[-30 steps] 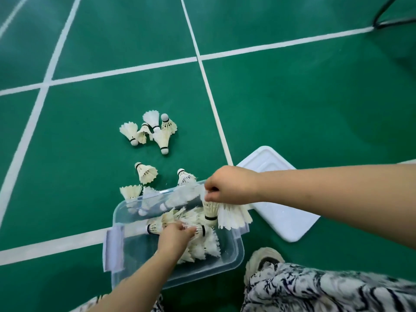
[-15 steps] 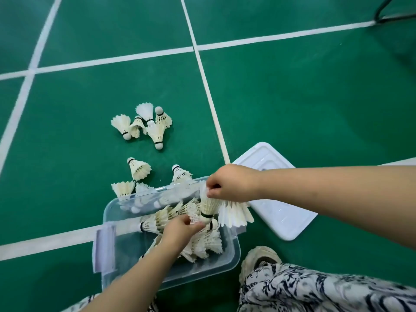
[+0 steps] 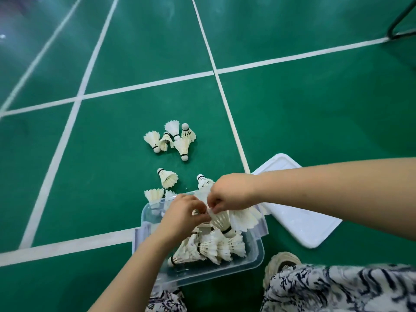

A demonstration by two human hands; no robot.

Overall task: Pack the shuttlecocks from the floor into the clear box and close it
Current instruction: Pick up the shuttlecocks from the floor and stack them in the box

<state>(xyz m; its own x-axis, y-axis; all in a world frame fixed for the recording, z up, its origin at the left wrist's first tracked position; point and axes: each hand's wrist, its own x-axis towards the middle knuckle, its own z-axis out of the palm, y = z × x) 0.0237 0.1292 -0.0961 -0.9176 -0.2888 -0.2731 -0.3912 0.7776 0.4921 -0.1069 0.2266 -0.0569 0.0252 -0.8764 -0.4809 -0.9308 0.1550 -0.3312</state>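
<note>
The clear box (image 3: pixel 256 255) sits on the green floor in front of me with several white shuttlecocks (image 3: pixel 216 247) lying inside. Above its far half, my right hand (image 3: pixel 229 192) pinches the feather rim of a shuttlecock (image 3: pixel 221 221) that hangs cork down, with more feathers fanned out beside it to the right. My left hand (image 3: pixel 182 216) meets it from the left and grips the same shuttlecock's feathers. Several shuttlecocks (image 3: pixel 173 139) lie in a cluster on the floor beyond the box, and three more (image 3: pixel 167 177) lie just past its far rim.
The white lid (image 3: pixel 301 221) lies flat on the floor to the right of the box. My shoe (image 3: pixel 280 265) and patterned trouser leg (image 3: pixel 337 289) are at the lower right. White court lines cross the floor. A dark metal frame (image 3: pixel 400 21) stands at the far right.
My left hand has come up out of the box to meet my right hand at the held shuttlecock. The view has shifted, so the box now sits further right in the frame.
</note>
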